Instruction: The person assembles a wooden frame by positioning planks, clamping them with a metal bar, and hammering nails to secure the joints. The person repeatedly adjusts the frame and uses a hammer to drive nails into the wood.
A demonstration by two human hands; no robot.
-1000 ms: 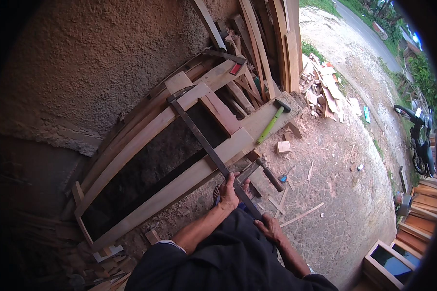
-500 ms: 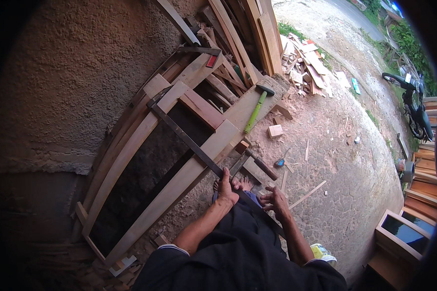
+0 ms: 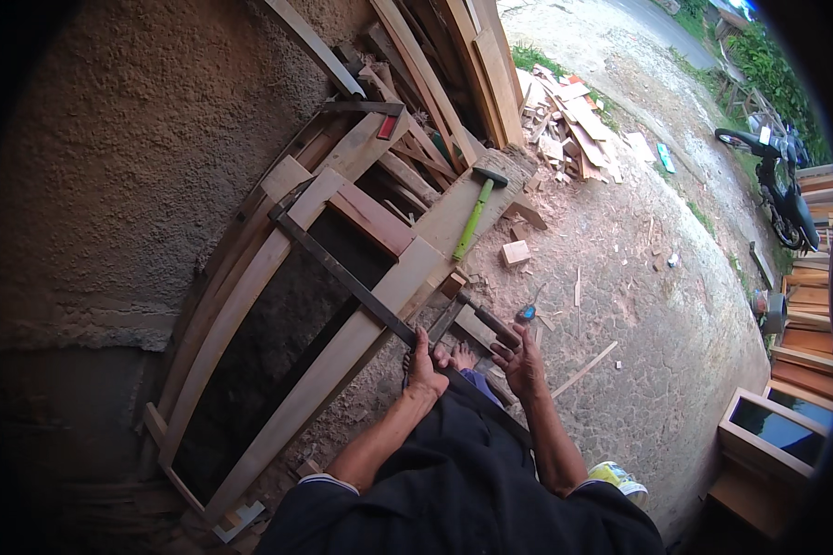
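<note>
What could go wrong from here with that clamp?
1. The left hand alone grips the bar of the clamp; if that hold slipped, the near end might drop onto the bare foot close by.
2. The right hand is close to the clamp's handle, so its fingers might get knocked or pinched.
3. The green-handled hammer lies on a board; a jolt could perhaps shift it.

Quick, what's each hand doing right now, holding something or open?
Left hand: closed around the long, dark, flat metal bar.
Right hand: open, beside the brown, round wooden handle; whether it touches cannot be told.
</note>
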